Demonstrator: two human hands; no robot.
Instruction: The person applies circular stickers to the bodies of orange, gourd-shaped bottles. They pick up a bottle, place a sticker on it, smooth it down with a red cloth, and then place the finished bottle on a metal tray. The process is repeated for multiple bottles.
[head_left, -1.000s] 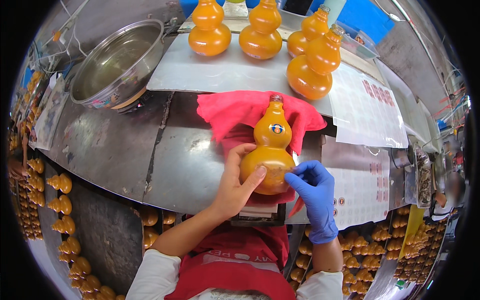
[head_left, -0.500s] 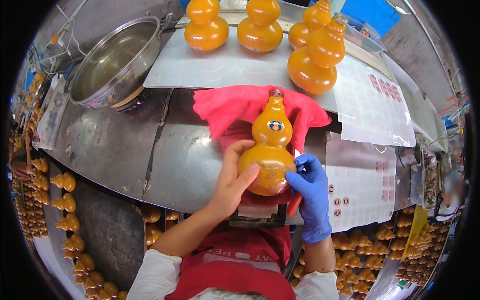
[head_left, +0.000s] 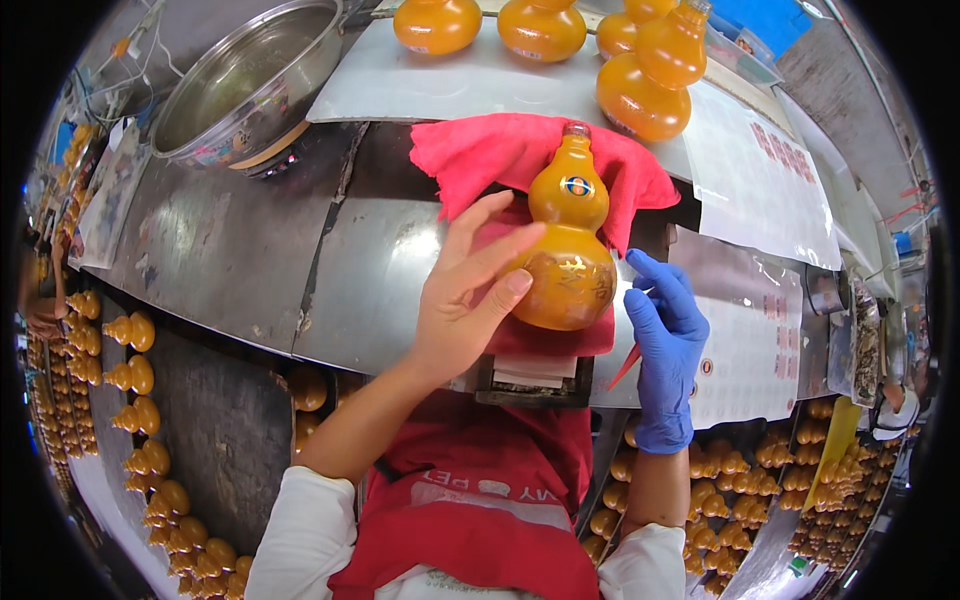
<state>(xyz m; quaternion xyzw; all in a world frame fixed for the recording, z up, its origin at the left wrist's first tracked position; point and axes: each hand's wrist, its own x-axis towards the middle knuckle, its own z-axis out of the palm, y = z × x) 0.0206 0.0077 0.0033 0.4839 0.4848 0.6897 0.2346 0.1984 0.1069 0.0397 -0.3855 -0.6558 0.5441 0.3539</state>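
Left hand (head_left: 462,300) has opened off the gourd bottle (head_left: 568,250), underside hidden.

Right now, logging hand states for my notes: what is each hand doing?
Left hand: open, fingers resting against the gourd-shaped orange bottle.
Right hand: gloved, open beside the bottle; contact cannot be told.

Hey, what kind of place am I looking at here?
Probably a bottle-labelling workshop: an orange gourd-shaped bottle lies on a red cloth, white sticker sheets cover the metal bench, and many small orange gourd bottles wait below.
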